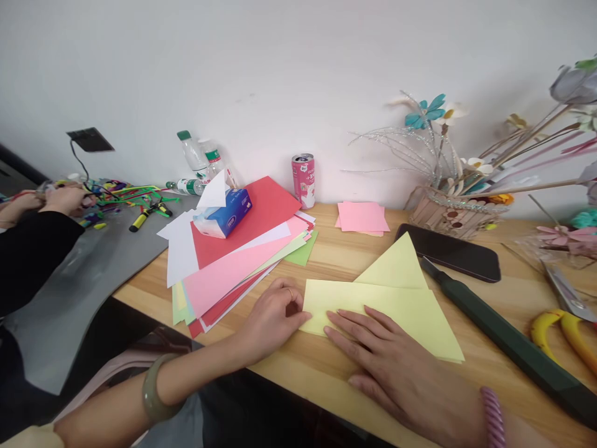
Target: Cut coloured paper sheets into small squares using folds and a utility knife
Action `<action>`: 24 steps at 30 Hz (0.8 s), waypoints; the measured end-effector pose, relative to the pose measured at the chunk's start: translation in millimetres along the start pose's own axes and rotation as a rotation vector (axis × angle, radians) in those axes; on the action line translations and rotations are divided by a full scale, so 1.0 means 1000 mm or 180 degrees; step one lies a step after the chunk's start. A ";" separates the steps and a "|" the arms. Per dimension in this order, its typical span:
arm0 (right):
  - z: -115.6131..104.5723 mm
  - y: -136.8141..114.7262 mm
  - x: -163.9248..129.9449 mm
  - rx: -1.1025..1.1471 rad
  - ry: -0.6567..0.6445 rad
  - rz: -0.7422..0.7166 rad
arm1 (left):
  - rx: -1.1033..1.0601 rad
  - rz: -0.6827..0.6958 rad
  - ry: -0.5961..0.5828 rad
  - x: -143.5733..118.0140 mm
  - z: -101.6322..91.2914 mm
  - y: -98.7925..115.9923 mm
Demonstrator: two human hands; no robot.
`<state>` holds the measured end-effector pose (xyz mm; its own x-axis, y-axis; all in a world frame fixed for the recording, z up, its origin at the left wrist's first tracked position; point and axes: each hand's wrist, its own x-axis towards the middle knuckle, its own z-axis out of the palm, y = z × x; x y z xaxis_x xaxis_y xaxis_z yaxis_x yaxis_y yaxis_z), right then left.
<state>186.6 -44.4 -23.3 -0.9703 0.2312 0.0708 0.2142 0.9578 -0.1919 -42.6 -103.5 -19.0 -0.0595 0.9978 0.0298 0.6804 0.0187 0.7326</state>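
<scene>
I see my left hand (273, 314) curled, fingertips pinching the left edge of the folded yellow paper (410, 305) on the bench (336, 261); my right hand (392, 364) lies flat, pressing its lower edge.

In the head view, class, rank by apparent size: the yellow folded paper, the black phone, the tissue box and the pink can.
1. yellow folded paper
2. black phone
3. tissue box
4. pink can
The box and can sit farther back, so their true sizes are less certain.
</scene>
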 end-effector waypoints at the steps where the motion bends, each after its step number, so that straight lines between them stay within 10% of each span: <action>1: 0.001 0.000 0.000 -0.0001 0.0041 -0.0008 | 0.0011 0.0008 0.0005 0.000 0.001 -0.001; 19: 0.002 0.000 0.001 -0.0154 0.0067 -0.0018 | 0.0548 0.0401 -0.0059 0.000 0.002 -0.007; 24: 0.000 0.002 0.003 -0.0174 0.0015 -0.0001 | 0.0710 0.0819 0.0470 -0.003 0.005 -0.014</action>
<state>184.2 -41.6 -23.1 -0.9699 0.2315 0.0754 0.2198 0.9657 -0.1381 -48.4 -106.6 -33.0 0.0406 0.9520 0.3035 0.8283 -0.2019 0.5226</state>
